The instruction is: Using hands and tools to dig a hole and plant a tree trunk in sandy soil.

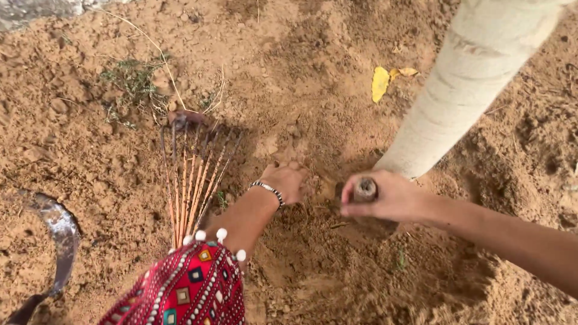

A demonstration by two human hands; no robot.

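My left hand point(286, 180), with a beaded bracelet on the wrist, rests fingers-down in loose reddish-brown soil point(313, 265) near the foot of a pale tree trunk point(463, 84). My right hand point(385, 195) is closed around the wooden handle point(365, 190) of a digging tool. The tool's working end is hidden in the soil below the hand. A red embroidered sleeve point(186, 289) with white beads covers my left upper arm.
A small rake point(192, 174) with thin orange and dark tines lies on the soil to the left of my hands. A curved metal sickle blade point(60, 235) lies at the far left. A yellow leaf point(380, 83) and dry weeds point(132, 84) lie farther away.
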